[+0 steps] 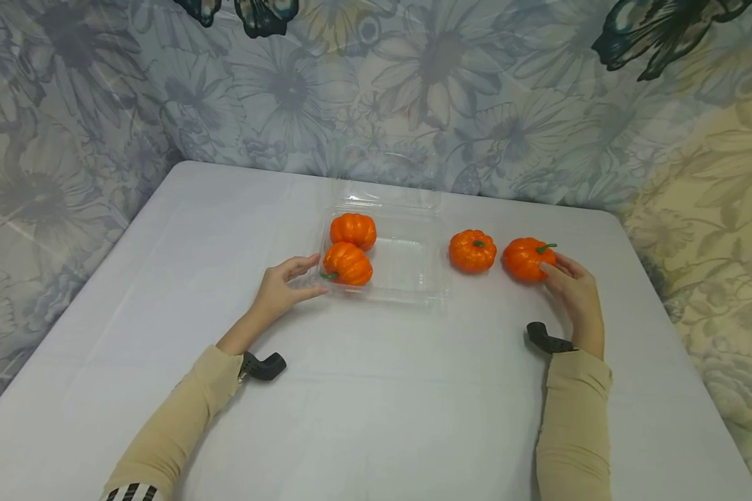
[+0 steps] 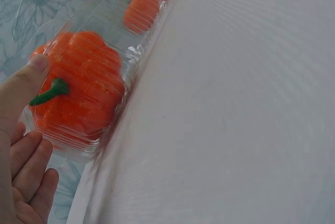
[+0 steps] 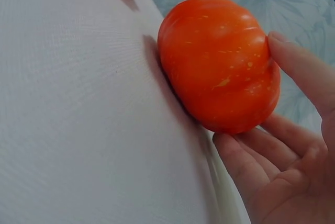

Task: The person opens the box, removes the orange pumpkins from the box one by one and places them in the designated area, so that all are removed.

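Note:
Two orange toy pumpkins, a rear one (image 1: pixel 354 231) and a front one (image 1: pixel 349 264) with a green stem, sit in the left part of a clear plastic container (image 1: pixel 407 268) with its lid raised. My left hand (image 1: pixel 282 285) spreads at the container's left front corner, thumb tip right at its front wall and relaxed fingers by its left side. A third pumpkin (image 1: pixel 473 251) stands on the table right of the container. Farther right, my right hand (image 1: pixel 573 289) holds a fourth pumpkin (image 3: pixel 220 64) between thumb and fingers, close over the tabletop.
A white cloth covers the table (image 1: pixel 376 403). Behind it hangs a floral wall covering (image 1: pixel 288 90) with dark butterfly shapes. Black wrist devices, one on the left (image 1: pixel 264 367) and one on the right (image 1: pixel 546 339), stick out from the beige sleeves.

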The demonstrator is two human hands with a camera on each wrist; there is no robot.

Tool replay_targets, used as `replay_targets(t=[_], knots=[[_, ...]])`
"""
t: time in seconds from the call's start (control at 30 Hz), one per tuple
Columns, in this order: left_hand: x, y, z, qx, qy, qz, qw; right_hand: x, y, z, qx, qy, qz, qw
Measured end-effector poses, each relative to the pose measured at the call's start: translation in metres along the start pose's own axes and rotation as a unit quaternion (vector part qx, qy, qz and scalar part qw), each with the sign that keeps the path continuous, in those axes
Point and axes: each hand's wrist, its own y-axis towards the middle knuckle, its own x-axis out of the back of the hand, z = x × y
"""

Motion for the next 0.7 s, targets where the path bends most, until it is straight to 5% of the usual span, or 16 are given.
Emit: replay_targets(t=[0.7], knots=[[-0.0001,-0.0008,0.0005,-0.014,0.016,-0.004,0.9998,-0.0034,0.0004,0.0068,0.054,-0.131,-0.052,0.9886]])
